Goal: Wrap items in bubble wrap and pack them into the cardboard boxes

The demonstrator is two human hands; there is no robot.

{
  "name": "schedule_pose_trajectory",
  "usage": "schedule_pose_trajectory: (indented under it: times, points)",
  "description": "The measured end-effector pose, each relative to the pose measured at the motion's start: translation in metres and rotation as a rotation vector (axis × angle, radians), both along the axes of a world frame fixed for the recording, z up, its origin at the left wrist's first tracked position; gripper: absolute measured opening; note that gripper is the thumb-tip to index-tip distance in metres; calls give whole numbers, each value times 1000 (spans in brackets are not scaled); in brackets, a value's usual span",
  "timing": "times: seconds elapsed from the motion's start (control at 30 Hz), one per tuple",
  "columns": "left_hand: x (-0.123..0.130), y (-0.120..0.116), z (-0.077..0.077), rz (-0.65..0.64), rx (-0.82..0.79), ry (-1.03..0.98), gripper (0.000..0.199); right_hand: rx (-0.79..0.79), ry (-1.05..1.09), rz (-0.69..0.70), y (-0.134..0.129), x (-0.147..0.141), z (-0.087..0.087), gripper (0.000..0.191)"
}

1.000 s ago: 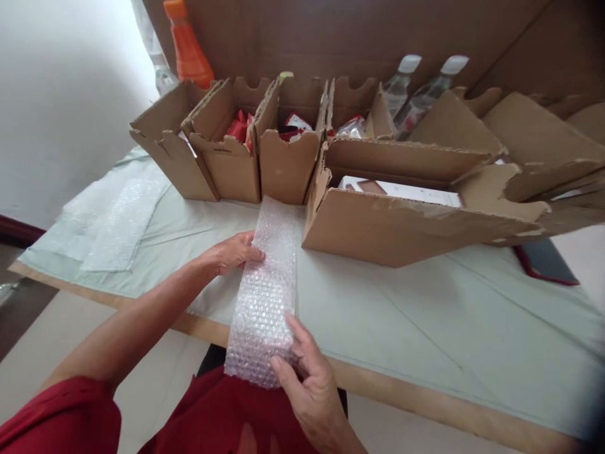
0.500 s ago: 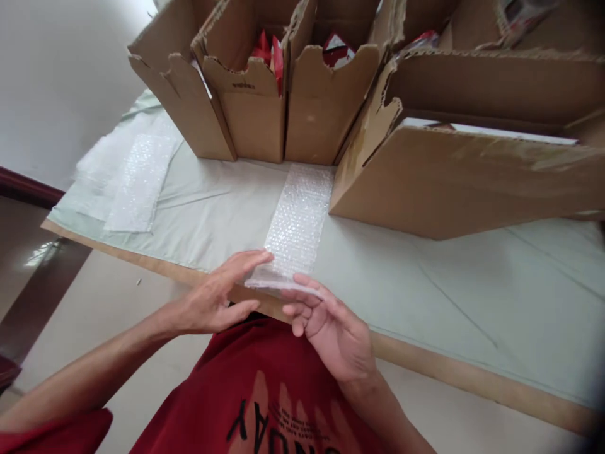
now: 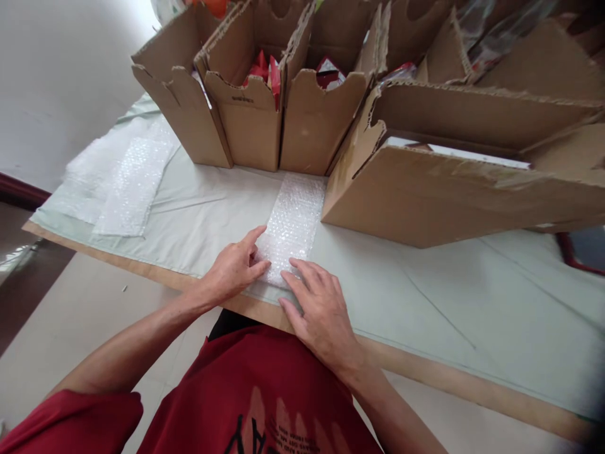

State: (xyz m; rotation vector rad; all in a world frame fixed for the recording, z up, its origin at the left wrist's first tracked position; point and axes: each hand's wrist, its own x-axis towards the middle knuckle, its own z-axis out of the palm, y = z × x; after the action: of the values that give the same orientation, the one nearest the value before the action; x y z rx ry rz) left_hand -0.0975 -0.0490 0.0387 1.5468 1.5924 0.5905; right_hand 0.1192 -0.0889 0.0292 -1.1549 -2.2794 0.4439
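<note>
A clear bubble wrap bag point(image 3: 295, 214) lies flat on the cloth-covered table, its near end close to the front edge. My left hand point(image 3: 236, 265) rests at the bag's left side, index finger stretched out and thumb on the near part; the other fingers curl under. Over the near right corner, my right hand point(image 3: 319, 302) is spread with its palm down, fingertips touching the bubble wrap. Neither hand grips anything that I can see.
Several open cardboard boxes point(image 3: 250, 135) stand along the back, some with red packets point(image 3: 268, 72) inside. A wide cardboard box point(image 3: 425, 195) is at the right. More bubble wrap bags point(image 3: 130, 186) lie at the left. A dark red-edged object point(image 3: 583, 249) shows at far right.
The near end of the bubble wrap bag, raised before, now lies flat. My right hand has turned from palm up to palm down, and my left hand has moved onto the bag's side.
</note>
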Motion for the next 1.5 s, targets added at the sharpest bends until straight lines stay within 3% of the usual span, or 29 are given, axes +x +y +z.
schedule_pose_trajectory:
  times: [0.07,0.17,0.33,0.4,0.47,0.6,0.7,0.8,0.9,1.03,1.17,1.3,1.4,1.5]
  points:
    - [-1,-1,-1,10,46,57,73,8,-136,32,8,-6,-5,27]
    - [-9,-11,-3,7,251,121,66,54,-168,40,13,-9,-10,23]
    - [-22,-34,-10,-280,531,113,38,34,-43,53,15,-6,-9,23]
    - [-20,-36,-14,-308,602,118,27,-20,23,64,20,-4,-7,21]
    - [-16,-32,-17,-253,623,122,24,-15,85,33,24,-1,-5,19]
    - [-5,-15,-18,-134,527,145,22,190,122,-99,27,3,-1,19]
    - [-1,-6,-22,-116,523,204,24,231,12,-11,26,3,-2,18]
    - [-2,-7,-24,-105,618,270,24,190,-108,65,30,1,-7,19]
    - [-8,-16,-21,-201,710,228,24,78,-45,90,36,4,-6,20]
    - [-14,-23,-16,-327,649,149,24,-156,45,125,37,13,2,22]
    - [-7,-8,-20,-206,585,244,24,60,-10,-47,34,16,2,22]
    - [0,8,-24,-139,575,312,26,170,-152,18,35,9,-3,20]
    - [-1,-1,-20,26,459,122,30,146,-157,33,42,7,-6,19]
    - [0,-23,-12,288,190,-290,40,23,40,-67,48,9,-8,20]
